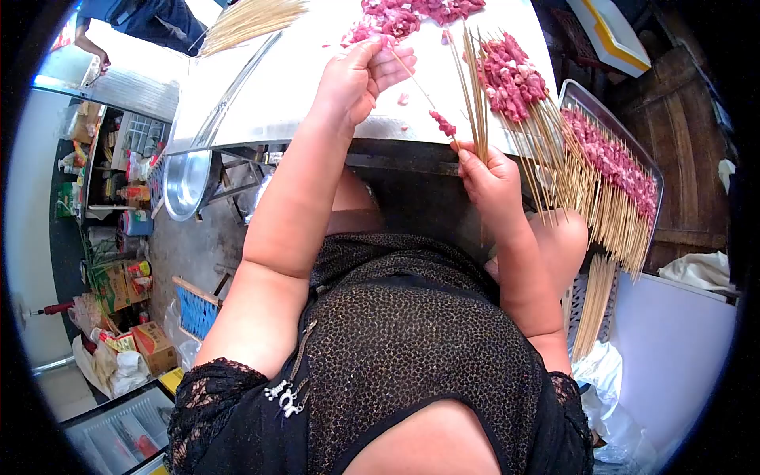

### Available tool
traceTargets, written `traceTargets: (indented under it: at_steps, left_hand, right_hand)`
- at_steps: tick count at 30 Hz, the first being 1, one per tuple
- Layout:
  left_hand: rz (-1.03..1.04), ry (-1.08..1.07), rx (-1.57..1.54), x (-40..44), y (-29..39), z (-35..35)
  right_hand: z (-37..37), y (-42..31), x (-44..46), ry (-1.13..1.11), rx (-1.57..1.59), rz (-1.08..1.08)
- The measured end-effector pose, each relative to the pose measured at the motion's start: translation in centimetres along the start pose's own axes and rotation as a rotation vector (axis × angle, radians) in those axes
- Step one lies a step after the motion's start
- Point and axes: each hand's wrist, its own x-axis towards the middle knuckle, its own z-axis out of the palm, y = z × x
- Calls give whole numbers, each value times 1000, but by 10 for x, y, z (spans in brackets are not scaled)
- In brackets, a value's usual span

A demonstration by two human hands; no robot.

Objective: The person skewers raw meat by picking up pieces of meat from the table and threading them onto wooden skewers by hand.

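Observation:
Pinched between the thumb and forefinger of my left hand [366, 77] is a small piece of raw meat [387, 42], at the upper tip of a thin skewer [415, 81]; the other fingers are spread. My right hand [491, 178] grips that skewer near its lower end, just below some threaded meat [442, 123]. A bunch of bare skewers [476, 99] runs upward from the same hand. Loose meat pieces [396, 20] lie on the white tabletop [293, 103]. Right of the bare bunch, loaded skewers [511, 79] are piled at the table's edge.
A metal tray [659, 186] of loaded skewers stands at the right. More bare skewers [253, 24] and long metal rods [237, 91] lie on the table's left. Another person's hand [96, 59] shows at the upper left. A metal basin [188, 186] is below the table's left edge.

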Motion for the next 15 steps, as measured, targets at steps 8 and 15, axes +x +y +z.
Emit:
traceTargets:
  at_steps: [8, 15]
  left_hand:
    - [2, 23, 55, -7, 2, 6]
    - [-18, -33, 109, -12, -2, 8]
  right_hand:
    - [-3, 4, 2, 31, -217, -113]
    - [-2, 0, 0, 23, -176, -119]
